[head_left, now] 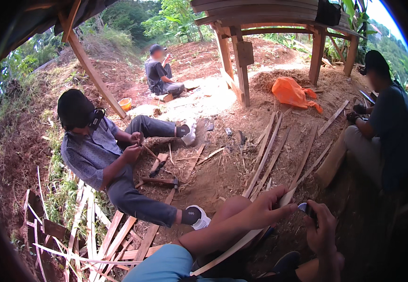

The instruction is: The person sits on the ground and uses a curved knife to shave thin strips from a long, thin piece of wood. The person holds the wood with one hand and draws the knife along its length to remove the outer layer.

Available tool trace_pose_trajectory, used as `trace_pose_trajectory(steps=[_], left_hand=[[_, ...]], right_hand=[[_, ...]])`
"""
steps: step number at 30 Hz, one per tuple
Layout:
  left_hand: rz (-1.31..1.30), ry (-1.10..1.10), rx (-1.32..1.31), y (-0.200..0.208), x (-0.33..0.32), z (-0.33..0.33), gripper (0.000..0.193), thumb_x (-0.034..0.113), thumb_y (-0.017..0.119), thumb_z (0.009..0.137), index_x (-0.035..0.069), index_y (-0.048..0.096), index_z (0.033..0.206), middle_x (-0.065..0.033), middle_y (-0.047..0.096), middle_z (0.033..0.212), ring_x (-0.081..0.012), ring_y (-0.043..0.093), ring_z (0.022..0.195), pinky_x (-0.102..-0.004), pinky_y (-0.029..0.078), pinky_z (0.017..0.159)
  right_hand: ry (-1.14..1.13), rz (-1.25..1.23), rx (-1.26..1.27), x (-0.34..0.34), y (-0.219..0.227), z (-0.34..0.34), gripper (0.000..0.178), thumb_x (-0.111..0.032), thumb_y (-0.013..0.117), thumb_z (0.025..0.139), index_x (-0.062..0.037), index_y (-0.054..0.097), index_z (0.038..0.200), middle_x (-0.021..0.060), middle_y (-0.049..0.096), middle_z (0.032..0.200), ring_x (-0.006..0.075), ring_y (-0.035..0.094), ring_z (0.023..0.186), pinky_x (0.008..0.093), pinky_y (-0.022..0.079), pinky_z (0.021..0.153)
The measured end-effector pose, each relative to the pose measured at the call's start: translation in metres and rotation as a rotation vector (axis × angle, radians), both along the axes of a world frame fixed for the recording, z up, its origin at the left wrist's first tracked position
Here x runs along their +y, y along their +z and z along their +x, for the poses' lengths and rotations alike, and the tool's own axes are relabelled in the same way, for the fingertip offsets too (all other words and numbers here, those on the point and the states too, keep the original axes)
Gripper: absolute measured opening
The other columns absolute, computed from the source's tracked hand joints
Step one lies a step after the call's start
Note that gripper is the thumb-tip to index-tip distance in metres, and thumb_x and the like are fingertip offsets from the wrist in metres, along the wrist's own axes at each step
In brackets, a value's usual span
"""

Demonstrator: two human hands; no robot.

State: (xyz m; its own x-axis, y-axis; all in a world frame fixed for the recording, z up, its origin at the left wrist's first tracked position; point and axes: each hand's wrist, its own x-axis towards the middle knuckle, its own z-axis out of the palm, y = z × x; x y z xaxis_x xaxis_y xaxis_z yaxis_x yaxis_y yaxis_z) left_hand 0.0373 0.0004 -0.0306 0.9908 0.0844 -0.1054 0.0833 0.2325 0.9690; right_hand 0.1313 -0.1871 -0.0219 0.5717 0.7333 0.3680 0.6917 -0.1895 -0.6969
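Note:
My left hand pinches a long, thin, pale wooden strip near its upper end. The strip slants from beside my blue-clothed leg up to the right, and its end shows past my fingers. Closed beside that end, my right hand grips a small tool, probably a knife, with a dark handle and a short shiny blade. The blade is close to my left fingertips and the strip; I cannot tell whether it touches the wood.
A seated person at left works a thin stick; a hammer lies nearby. Another person sits at right, a third farther off. Wooden strips cover the ground. An orange bag lies near wooden posts.

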Motion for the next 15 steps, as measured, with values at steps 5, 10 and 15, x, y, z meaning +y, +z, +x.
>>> trace_pose_trajectory(steps=[5, 10, 15], left_hand=[[0.068, 0.008, -0.006, 0.0020, 0.0015, -0.0026, 0.028, 0.024, 0.065, 0.089, 0.004, 0.052, 0.104, 0.0046, 0.050, 0.075, -0.0011, 0.046, 0.060, -0.0181, 0.036, 0.049], [0.038, -0.009, -0.038, 0.0010, 0.0029, -0.0017, 0.026, 0.029, 0.065, 0.090, 0.008, 0.051, 0.099, 0.0060, 0.050, 0.078, -0.0004, 0.044, 0.065, -0.0177, 0.035, 0.051], [0.068, -0.039, 0.037, 0.0029, 0.0036, -0.0027, 0.026, 0.031, 0.064, 0.090, 0.010, 0.051, 0.099, 0.0067, 0.050, 0.080, -0.0008, 0.045, 0.070, -0.0180, 0.035, 0.054]], right_hand=[[0.000, 0.022, 0.000, 0.0038, -0.0049, -0.0049, 0.032, -0.003, 0.061, 0.079, -0.0003, 0.057, 0.111, 0.0182, 0.060, 0.090, 0.0361, 0.061, 0.080, 0.0409, 0.049, 0.069], [-0.014, 0.010, -0.005, 0.0059, -0.0073, -0.0025, 0.032, -0.006, 0.061, 0.080, -0.0001, 0.057, 0.111, 0.0182, 0.061, 0.089, 0.0365, 0.061, 0.080, 0.0410, 0.049, 0.069], [-0.045, 0.014, -0.006, 0.0018, -0.0071, -0.0031, 0.034, -0.007, 0.062, 0.079, 0.0005, 0.056, 0.111, 0.0182, 0.061, 0.089, 0.0366, 0.061, 0.080, 0.0421, 0.048, 0.070]])
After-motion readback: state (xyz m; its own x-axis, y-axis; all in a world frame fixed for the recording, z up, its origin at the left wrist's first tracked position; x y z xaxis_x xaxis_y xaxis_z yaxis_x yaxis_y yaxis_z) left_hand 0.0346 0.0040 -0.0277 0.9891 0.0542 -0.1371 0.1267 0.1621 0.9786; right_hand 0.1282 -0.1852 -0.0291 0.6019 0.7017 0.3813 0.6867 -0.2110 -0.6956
